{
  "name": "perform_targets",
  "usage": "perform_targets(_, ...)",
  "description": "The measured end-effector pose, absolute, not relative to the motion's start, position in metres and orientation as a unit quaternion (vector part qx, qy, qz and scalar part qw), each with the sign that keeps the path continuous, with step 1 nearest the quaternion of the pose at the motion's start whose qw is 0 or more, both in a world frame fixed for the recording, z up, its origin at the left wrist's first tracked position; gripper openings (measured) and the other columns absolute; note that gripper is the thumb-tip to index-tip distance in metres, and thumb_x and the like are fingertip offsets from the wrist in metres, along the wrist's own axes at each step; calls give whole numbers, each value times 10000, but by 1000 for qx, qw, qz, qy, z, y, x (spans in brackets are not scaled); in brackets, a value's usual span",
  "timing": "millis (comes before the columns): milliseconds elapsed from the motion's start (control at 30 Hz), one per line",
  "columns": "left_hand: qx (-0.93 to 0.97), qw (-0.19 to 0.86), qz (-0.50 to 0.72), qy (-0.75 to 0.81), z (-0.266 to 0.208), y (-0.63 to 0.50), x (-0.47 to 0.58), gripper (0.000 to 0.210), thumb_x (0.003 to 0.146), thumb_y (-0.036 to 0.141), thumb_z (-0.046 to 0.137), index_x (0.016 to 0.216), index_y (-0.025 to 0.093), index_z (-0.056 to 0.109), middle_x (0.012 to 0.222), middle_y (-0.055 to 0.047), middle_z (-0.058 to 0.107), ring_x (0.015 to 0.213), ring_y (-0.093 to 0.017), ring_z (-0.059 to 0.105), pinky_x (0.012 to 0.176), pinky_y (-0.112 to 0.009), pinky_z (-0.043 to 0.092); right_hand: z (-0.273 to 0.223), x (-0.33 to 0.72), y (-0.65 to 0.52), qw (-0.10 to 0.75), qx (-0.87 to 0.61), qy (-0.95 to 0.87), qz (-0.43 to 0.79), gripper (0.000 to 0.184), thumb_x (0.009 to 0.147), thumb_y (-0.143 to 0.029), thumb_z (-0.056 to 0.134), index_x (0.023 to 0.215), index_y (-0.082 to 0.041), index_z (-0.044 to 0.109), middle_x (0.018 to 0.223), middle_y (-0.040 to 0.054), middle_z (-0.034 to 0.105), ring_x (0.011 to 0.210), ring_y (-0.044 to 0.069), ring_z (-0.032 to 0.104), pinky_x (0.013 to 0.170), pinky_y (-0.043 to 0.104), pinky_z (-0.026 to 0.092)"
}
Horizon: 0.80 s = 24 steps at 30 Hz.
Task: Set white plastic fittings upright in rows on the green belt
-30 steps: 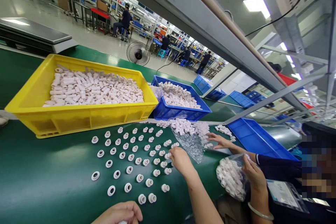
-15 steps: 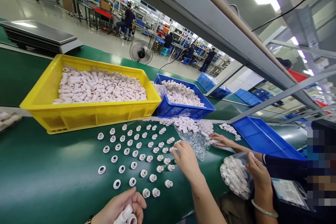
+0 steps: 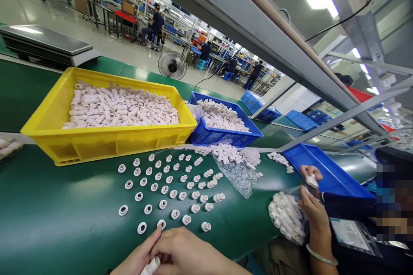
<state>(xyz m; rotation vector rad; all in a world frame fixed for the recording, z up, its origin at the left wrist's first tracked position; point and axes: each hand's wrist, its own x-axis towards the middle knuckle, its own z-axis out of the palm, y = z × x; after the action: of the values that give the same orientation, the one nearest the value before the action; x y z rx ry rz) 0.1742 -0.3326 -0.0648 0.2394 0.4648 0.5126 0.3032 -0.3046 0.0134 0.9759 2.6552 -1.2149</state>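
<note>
Several white tubular plastic fittings [image 3: 151,266] lie in my left hand [image 3: 137,258] at the bottom edge, its fingers curled round them. My right hand [image 3: 185,245] meets it there, back toward me and fingers bent in by the fittings; its fingertips are hidden. Just beyond my hands, white flanged rings [image 3: 142,227] stand in rows on the green work surface [image 3: 64,206]. Toward the right, short white tubes [image 3: 205,226] stand in the rings. My right hand covers part of the front row.
A yellow bin [image 3: 129,142] and a blue bin [image 3: 227,137], both full of white fittings, stand behind the rows. Loose fittings [image 3: 227,153] lie by a clear plastic bag [image 3: 238,178]. At right, a co-worker's hands [image 3: 311,197] hold a white piece beside a filled bag [image 3: 285,217].
My right hand has drawn back from the right-hand rows to my left hand. The co-worker's far hand has left the loose pile and come to their other hand.
</note>
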Motion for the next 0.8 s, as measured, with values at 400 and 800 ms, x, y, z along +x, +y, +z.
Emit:
perform_targets(400, 158, 953, 210, 149, -77, -336, 168, 448, 780, 501, 503, 798, 76, 646, 665, -91, 648, 524, -82, 533, 498, -166, 315, 23, 396, -239, -6, 625, 781, -8, 205, 819, -150, 450, 953, -166, 604, 961, 73, 586, 887, 210, 479, 807, 310, 351)
perform_targets(800, 259, 919, 226, 194, -74, -332, 165, 412, 841, 437, 413, 788, 97, 640, 603, -49, 598, 501, -96, 478, 475, -203, 281, -2, 406, -215, 96, 627, 772, 39, 185, 795, -154, 482, 885, -200, 636, 887, 47, 600, 826, 197, 453, 707, 287, 288)
